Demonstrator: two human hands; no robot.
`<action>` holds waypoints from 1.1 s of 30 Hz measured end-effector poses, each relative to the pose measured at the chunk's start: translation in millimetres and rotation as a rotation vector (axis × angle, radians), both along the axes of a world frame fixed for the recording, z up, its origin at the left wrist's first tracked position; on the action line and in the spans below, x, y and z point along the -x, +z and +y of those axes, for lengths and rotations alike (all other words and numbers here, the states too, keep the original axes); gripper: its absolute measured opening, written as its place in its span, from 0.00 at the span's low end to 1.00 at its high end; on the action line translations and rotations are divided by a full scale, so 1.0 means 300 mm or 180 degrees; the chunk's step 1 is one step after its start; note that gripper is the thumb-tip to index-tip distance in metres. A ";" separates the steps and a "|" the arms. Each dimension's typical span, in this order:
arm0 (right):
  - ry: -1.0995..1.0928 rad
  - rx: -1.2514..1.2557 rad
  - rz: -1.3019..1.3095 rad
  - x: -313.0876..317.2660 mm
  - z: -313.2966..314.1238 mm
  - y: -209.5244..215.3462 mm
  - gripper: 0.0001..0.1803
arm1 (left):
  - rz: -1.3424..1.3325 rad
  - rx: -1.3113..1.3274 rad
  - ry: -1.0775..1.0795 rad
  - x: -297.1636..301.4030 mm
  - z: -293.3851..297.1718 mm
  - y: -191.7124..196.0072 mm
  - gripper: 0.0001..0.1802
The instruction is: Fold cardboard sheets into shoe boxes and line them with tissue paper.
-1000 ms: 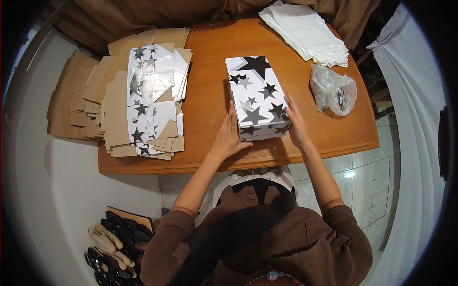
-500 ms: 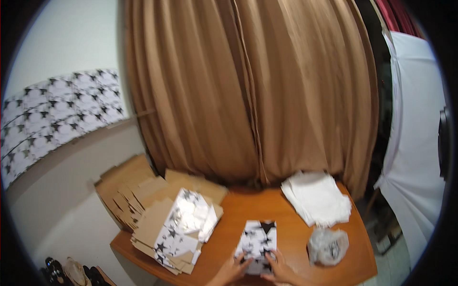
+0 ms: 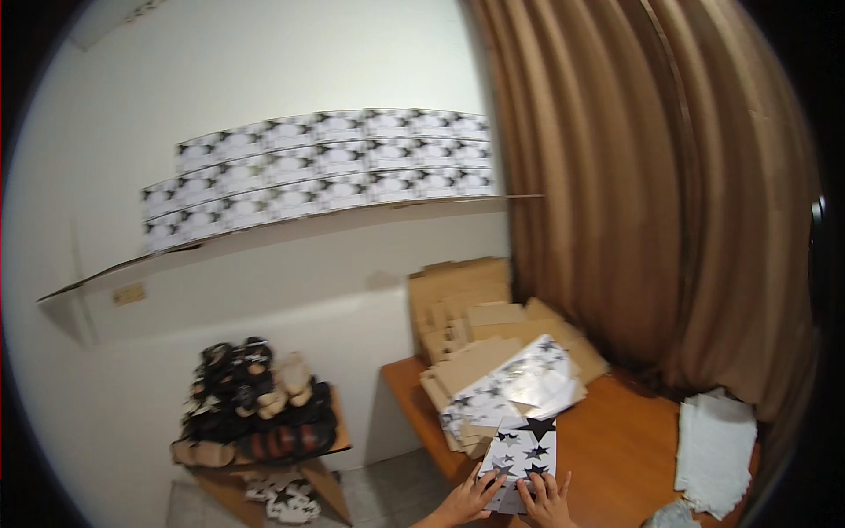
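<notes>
A white box (image 3: 519, 449) printed with black stars is at the near edge of the table. My left hand (image 3: 473, 498) holds its left side, fingertips over the top. On its right side lies my right hand (image 3: 544, 498), fingers curled over the surface and thumb at the edge. Just beyond the box is a heap of flat brown cardboard (image 3: 480, 352), topped by a star-printed sheet (image 3: 480, 396) and some shiny clear wrapping (image 3: 537, 383). The undersides of both hands and the near end of the box are partly hidden.
White paper sheets (image 3: 717, 453) lie at the table's right, with a crumpled plastic bag (image 3: 673, 516) nearer. On the left, a low stand (image 3: 330, 453) carries piled sandals (image 3: 255, 396). A wall shelf (image 3: 352, 213) holds stacked star-printed boxes (image 3: 317, 167). Brown curtains (image 3: 616, 176) hang behind.
My view has swung left, bringing the shelf and sandals in fully. Both hands have shifted left over the table with the box, which is now closer to the cardboard heap.
</notes>
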State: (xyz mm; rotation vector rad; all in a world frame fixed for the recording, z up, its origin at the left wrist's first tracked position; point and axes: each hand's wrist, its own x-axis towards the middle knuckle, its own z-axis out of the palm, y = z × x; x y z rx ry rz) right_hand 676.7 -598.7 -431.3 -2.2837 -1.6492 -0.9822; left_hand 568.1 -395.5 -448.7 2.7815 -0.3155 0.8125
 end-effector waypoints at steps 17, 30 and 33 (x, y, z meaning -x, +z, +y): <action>0.2645 -0.1074 -0.0761 0.903 1.060 0.616 0.41 | -0.0505 -0.1909 0.3437 1.274 0.502 0.655 0.56; 0.3214 -0.2184 -0.1423 1.636 1.643 1.149 0.32 | -0.1357 -0.3097 0.4141 1.993 0.916 1.140 0.59; 0.3201 -0.2764 -0.1736 1.691 1.813 1.262 0.32 | -0.1591 -0.3272 0.4145 2.038 1.016 1.303 0.60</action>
